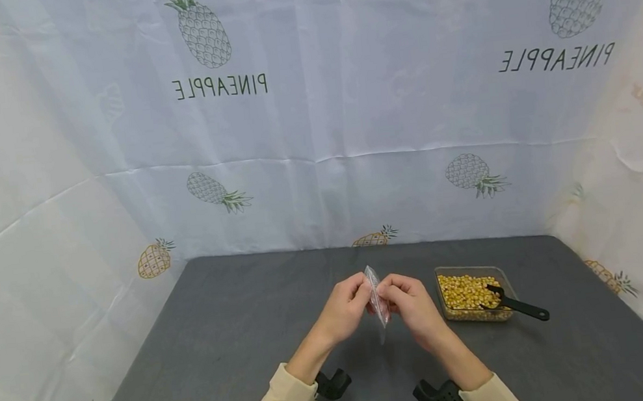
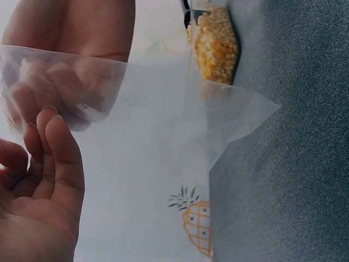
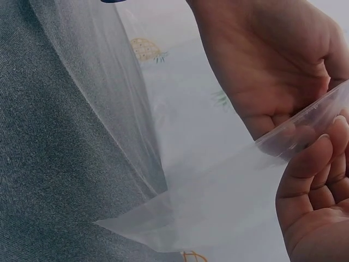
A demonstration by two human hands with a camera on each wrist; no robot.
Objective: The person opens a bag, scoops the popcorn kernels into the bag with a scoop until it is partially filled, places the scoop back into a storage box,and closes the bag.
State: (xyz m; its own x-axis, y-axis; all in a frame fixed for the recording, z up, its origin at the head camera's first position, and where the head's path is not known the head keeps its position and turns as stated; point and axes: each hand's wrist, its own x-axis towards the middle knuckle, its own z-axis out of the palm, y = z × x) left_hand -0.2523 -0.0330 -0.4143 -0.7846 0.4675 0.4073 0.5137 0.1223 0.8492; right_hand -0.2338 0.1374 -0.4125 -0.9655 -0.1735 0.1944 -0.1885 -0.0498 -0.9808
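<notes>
A clear plastic bag (image 1: 378, 309) hangs upright between my two hands, above the middle of the table. My left hand (image 1: 342, 307) pinches its upper part from the left side, and my right hand (image 1: 415, 306) pinches it from the right. In the left wrist view the see-through film (image 2: 163, 120) spreads out to a pointed corner, with fingers showing through it. The right wrist view shows the same bag (image 3: 218, 202) stretching down to the left. No contents can be seen inside it.
Right of my hands stands a clear rectangular container (image 1: 470, 270) of yellow corn kernels (image 1: 466, 292). A black scoop (image 1: 521, 305) rests in it, handle jutting over the near right rim. The grey table (image 1: 239, 313) backs onto a white pineapple-print curtain (image 1: 324, 115).
</notes>
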